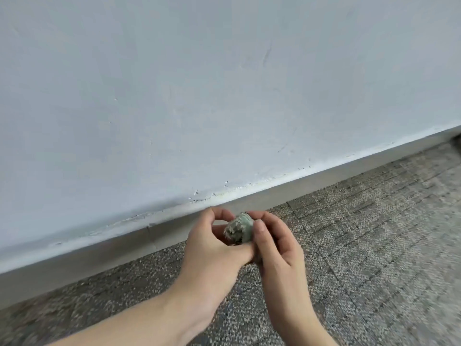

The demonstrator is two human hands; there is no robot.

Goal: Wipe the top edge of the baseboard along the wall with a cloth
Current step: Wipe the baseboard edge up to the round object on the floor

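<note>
A small grey-green cloth (238,228), bunched into a wad with frayed pale edges, sits between both hands just in front of the baseboard. My left hand (212,248) curls around it from the left, thumb and fingers arched over the top. My right hand (274,243) pinches it from the right, thumb pressed on its side. The grey baseboard (99,255) runs diagonally from lower left to upper right along the foot of the wall. Its top edge (249,192) shows chipped paint and pale dusty marks. The cloth is not touching the baseboard.
A pale blue-grey painted wall (199,96) fills the upper part of the view, with scuffs and small chips near its foot. Speckled grey carpet tiles (374,233) cover the floor below the baseboard. A dark object (457,142) peeks in at the far right edge.
</note>
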